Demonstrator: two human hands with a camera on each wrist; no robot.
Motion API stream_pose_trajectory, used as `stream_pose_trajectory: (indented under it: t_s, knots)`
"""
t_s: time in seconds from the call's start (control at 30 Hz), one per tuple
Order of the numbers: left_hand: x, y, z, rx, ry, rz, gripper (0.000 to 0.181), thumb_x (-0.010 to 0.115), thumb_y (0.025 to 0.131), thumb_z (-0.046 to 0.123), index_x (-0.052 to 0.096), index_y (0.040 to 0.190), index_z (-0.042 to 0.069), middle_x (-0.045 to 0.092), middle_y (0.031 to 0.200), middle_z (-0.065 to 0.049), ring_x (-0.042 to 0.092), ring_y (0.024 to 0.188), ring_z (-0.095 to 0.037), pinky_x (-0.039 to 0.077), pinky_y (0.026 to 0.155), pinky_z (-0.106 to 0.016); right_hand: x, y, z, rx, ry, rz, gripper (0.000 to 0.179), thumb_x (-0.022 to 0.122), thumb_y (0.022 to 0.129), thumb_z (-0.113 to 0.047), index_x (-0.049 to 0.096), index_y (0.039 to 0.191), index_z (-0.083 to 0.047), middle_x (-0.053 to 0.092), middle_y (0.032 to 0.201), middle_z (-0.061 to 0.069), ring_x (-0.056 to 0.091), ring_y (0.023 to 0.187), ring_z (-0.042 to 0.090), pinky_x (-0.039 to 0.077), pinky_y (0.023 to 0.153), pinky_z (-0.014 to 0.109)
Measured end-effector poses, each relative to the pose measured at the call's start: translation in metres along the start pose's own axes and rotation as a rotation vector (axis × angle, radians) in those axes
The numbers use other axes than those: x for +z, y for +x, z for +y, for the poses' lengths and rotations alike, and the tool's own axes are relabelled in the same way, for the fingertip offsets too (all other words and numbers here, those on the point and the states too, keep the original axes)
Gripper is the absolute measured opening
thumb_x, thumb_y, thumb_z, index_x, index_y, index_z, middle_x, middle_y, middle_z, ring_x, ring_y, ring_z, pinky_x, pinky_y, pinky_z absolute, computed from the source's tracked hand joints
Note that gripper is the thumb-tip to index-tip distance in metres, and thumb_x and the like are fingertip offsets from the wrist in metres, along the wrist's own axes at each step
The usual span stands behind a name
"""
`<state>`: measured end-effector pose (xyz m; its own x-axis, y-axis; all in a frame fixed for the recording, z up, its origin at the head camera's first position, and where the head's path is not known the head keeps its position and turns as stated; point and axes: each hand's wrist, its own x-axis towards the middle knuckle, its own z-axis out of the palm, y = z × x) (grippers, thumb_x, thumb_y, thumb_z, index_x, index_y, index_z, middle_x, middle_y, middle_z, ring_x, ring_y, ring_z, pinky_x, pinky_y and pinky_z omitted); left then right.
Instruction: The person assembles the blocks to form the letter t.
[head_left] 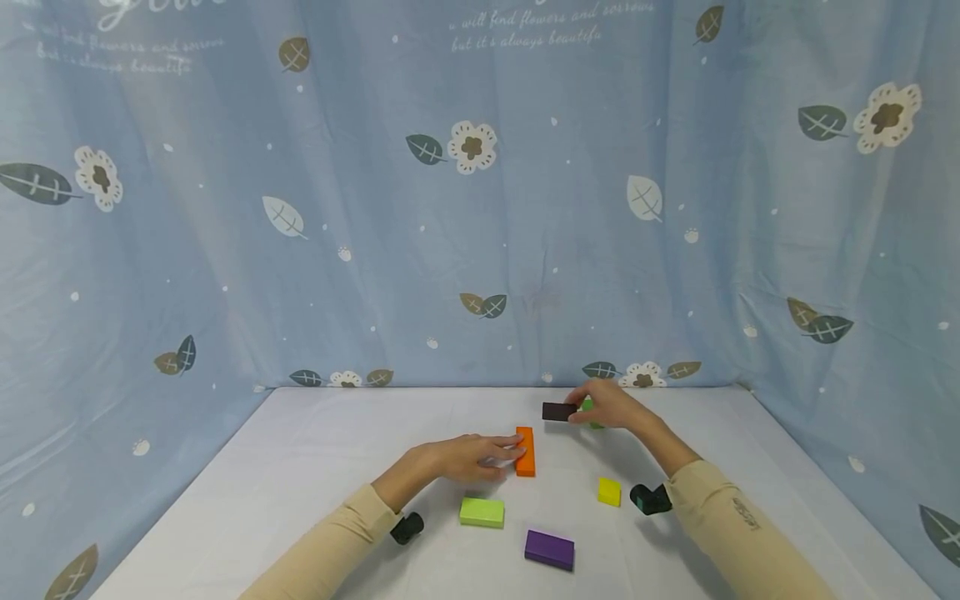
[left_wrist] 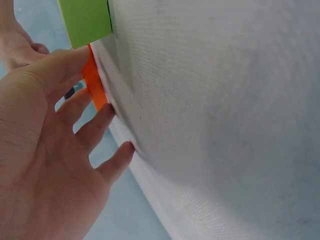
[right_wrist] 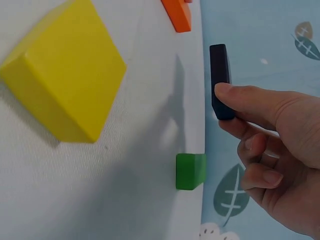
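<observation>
My right hand (head_left: 609,403) pinches a black block (head_left: 557,412) by one end between thumb and fingers. In the right wrist view the black block (right_wrist: 220,82) is held off the white table, over its shadow. A green block (right_wrist: 190,171) stands near that hand, partly hidden behind it in the head view. My left hand (head_left: 471,457) reaches over the table with its fingers spread, the fingertips at the left side of an orange block (head_left: 526,452). The left wrist view shows the left hand (left_wrist: 60,145) uncurled beside the orange block (left_wrist: 95,82).
A lime green block (head_left: 482,512) lies nearer than the left hand. Towards the front is a purple block (head_left: 550,550). A yellow block (head_left: 609,492) sits left of the right wrist's dark camera (head_left: 650,499). A blue patterned curtain (head_left: 525,208) borders the white table (head_left: 315,450).
</observation>
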<state>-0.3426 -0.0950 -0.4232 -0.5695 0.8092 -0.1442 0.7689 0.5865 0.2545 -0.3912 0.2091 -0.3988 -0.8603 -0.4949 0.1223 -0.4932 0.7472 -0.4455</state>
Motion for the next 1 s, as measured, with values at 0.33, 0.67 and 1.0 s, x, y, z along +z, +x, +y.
stream_pose_trajectory:
  t_s: [0.33,0.67,1.0]
  knots:
    - [0.003,-0.001,0.0,0.012,-0.004,-0.003,0.051,0.052,0.102,0.028,0.037,0.152,0.022,0.025,0.163,0.0,0.031,0.148,-0.022,0.03,0.119,-0.048,0.007,0.005,-0.006,-0.004,0.033,-0.032,0.029,0.077,0.084,-0.016,0.073,0.11,-0.002,0.075,0.099,0.008,0.065,0.095,0.029,0.054,0.081,0.037]
    - [0.001,-0.001,0.001,0.006,0.007,0.008,0.049,0.05,0.103,0.027,0.038,0.151,0.024,0.026,0.163,0.002,0.032,0.148,-0.021,0.03,0.12,-0.044,0.015,0.01,-0.009,0.019,0.023,-0.043,0.028,0.076,0.084,-0.014,0.073,0.109,-0.003,0.074,0.099,0.007,0.065,0.097,0.029,0.053,0.084,0.038]
    - [0.0,-0.002,0.002,0.009,-0.001,0.008,0.05,0.05,0.103,0.026,0.039,0.151,0.022,0.026,0.163,0.0,0.034,0.147,-0.023,0.031,0.119,-0.044,0.021,0.017,-0.01,0.051,0.017,-0.049,0.026,0.078,0.082,-0.015,0.075,0.107,-0.006,0.074,0.097,0.005,0.063,0.093,0.023,0.052,0.085,0.038]
